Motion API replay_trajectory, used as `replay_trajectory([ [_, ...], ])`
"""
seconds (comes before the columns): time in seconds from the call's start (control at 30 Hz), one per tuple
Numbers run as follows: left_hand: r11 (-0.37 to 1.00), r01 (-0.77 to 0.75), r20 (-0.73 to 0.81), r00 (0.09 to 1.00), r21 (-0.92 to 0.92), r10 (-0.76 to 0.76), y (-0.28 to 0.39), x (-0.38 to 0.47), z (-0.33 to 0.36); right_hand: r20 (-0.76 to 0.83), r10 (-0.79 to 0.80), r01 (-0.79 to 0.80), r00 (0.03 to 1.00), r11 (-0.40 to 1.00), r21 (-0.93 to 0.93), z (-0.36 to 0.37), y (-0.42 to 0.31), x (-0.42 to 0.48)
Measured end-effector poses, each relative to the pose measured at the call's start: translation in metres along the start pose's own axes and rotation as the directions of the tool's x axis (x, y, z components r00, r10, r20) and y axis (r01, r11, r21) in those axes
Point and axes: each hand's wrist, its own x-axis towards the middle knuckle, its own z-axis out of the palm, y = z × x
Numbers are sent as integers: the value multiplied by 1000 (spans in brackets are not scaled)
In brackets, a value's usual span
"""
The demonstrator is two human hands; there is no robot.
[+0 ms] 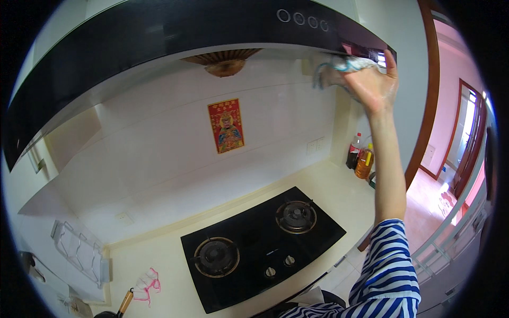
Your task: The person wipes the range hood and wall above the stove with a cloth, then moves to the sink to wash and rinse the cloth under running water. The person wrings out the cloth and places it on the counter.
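My right hand (375, 87) is raised to the right end of a black range hood (171, 35). It grips a white cloth with a teal edge (358, 64), pressed along the hood's lower edge. The thumb stands up at the hood's front corner, while the fingers are mostly hidden by the cloth and the hand. A loose part of the cloth is blurred. My left hand is out of view. Below the hood, a black two-burner gas hob (254, 248) is set in the cream countertop (171, 254).
A white cloth with pink trim (146, 284) lies left of the hob, by a wooden-handled pan (126, 303). A dark soda bottle (353, 153) and an oil bottle (364, 163) stand in the right corner. A wire rack (79, 252) is at left. A red poster (226, 125) hangs on the wall.
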Motion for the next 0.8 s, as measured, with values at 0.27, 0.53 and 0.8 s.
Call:
replay_trajectory([
  [0.27, 994, -10, -97, 995, 105, 21, -1, -1, 10, -485, -252, 140, 838, 957, -254, -98, -124, 39],
  [0.53, 989, 53, 170, 985, -136, -30, 8, 1, -29, -698, -368, -151, 614, 814, -562, -138, -140, 51],
  [0.8, 966, -2, 112, 993, -258, 32, 16, 1, -63, -509, -353, 189, 785, 919, -346, -1, -10, 35],
])
